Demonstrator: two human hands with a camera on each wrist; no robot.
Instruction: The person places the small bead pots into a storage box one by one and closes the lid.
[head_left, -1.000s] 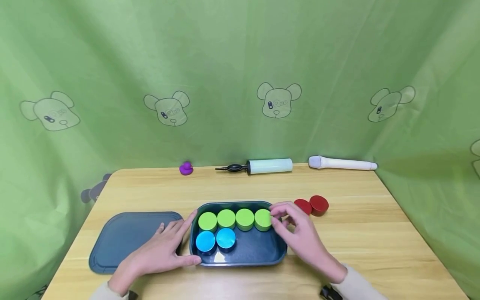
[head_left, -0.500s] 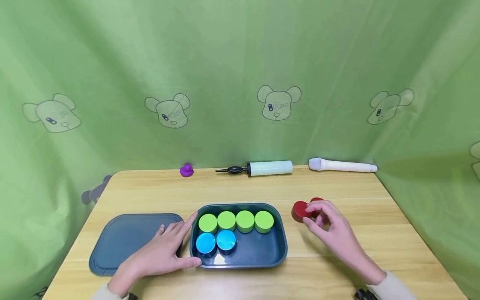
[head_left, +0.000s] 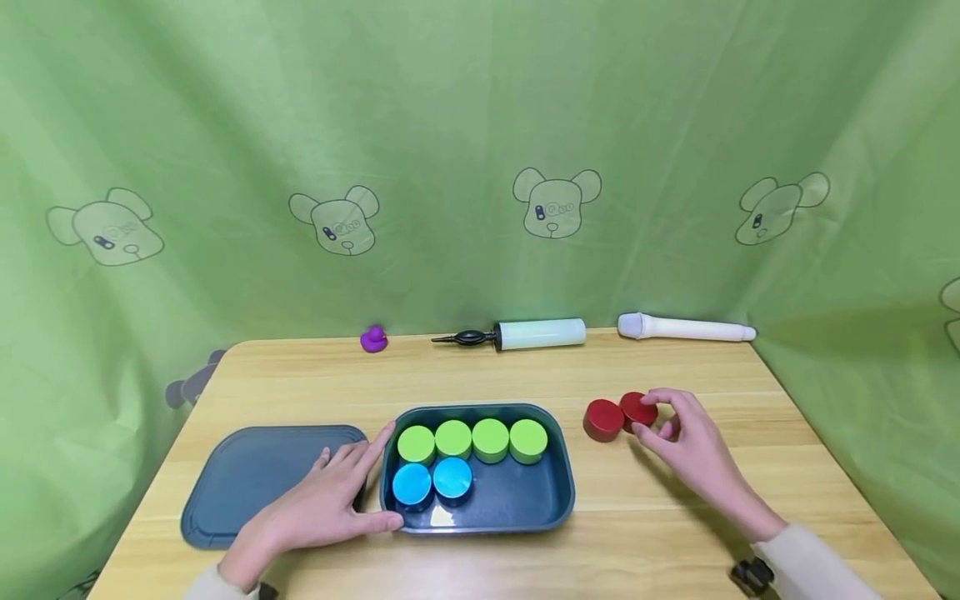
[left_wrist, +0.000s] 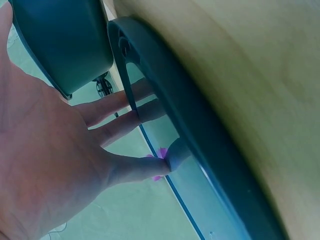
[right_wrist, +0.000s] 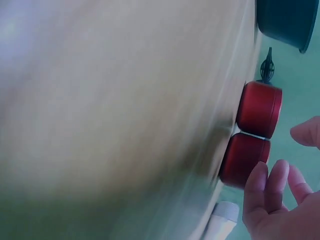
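Note:
My left hand (head_left: pixel 318 504) has its fingers spread beside the dark blue tray (head_left: pixel 513 498), index finger and thumb along its left edge. In the left wrist view, the other fingers reach over the flat dark lid (left_wrist: pixel 195 107). Inside the tray, several green round tins (head_left: pixel 490 437) line the back and two blue tins (head_left: pixel 452 477) stand in front at left. My right hand (head_left: pixel 697 446) is at the right red tin (head_left: pixel 636 409), fingers bent, fingertips near its top. In the right wrist view its thumb is apart from the tin. Another red tin (head_left: pixel 603 419) stands close beside it.
Along the table's back edge lie a purple duck toy (head_left: pixel 373 339), a hand pump (head_left: pixel 540 334) with a black nozzle, and a white microphone (head_left: pixel 686 327). A green curtain (head_left: pixel 450 125) hangs behind and at both sides.
My right hand has gone from the rightmost green tin in the tray to the red tins, passing over the left one to the right one. My left hand has stayed put.

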